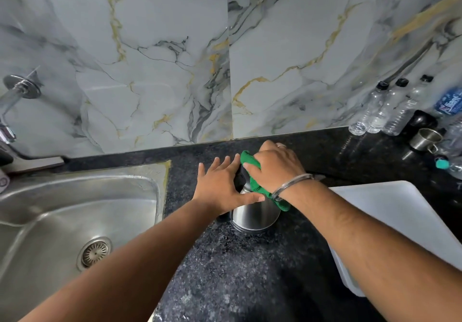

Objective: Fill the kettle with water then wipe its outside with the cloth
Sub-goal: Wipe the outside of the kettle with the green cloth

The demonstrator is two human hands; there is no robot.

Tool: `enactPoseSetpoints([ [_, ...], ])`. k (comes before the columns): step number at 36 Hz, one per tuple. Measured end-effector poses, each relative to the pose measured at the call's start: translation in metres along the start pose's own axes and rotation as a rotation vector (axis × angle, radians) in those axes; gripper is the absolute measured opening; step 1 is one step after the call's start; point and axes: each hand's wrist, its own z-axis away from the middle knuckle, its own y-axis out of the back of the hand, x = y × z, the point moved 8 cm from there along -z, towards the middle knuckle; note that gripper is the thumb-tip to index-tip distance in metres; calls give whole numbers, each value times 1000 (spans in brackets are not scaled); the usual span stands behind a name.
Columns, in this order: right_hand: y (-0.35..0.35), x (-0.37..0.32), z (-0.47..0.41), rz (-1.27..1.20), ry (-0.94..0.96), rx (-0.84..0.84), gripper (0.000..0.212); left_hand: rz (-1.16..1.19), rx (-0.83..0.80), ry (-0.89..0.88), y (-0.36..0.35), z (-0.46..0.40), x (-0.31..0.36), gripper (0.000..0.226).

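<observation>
A steel kettle (pixel 255 215) with a black lid stands upright on the dark granite counter (pixel 237 271), just right of the sink. My left hand (pixel 221 185) lies flat on its top, fingers spread, thumb stretched to the right across the lid. My right hand (pixel 275 166) presses a green cloth (pixel 252 171) against the kettle's upper right side. The cloth hangs down under my wrist past a metal bangle. Most of the kettle's lid and handle are hidden by both hands.
A steel sink (pixel 75 211) with a drain fills the left; a tap (pixel 15 91) juts from the marble wall. A white tray (pixel 400 221) lies to the right. Several plastic bottles (pixel 382 109) and a steel cup (pixel 425 139) stand at the back right.
</observation>
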Motion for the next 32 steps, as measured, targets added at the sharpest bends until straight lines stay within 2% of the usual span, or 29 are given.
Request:
enactPoseSetpoints([
  [2,-1,8,3,-54,-31,-25,43,-21,7,1,0,1,0,139],
  [4,-1,22,4,-158,-79,-133,41,-24,11,13,1,1,0,137],
  [7,-1,55,9,-486,-197,-341,38,-8,-10,37,0,2,-2,134],
  [9,4,81,20,-754,-284,-391,30,19,-30,56,0,2,-3,130],
  [11,11,111,34,-1002,-378,-323,22,54,-68,83,0,1,-3,127],
  [13,12,136,46,-1238,-483,-161,17,49,-112,113,0,-1,-2,126],
  [16,-3,146,58,-1519,-572,78,19,-60,-77,78,7,-5,8,140],
  [19,-36,136,66,-1517,-643,193,18,-128,-35,-56,8,-11,29,151],
  [23,-90,115,47,-1581,-700,139,27,-146,-55,-150,1,-15,38,151],
  [25,-107,112,30,-1627,-734,114,41,-142,-54,-172,-1,-17,36,150],
  [28,-129,112,10,-1610,-821,-28,72,-147,-60,-199,-4,-19,34,148],
  [29,-137,110,5,-1599,-837,-103,75,-148,-64,-206,-5,-19,33,147],
  [32,-162,108,-2,-1497,-859,-245,57,-150,-78,-216,-4,-20,29,145],
])
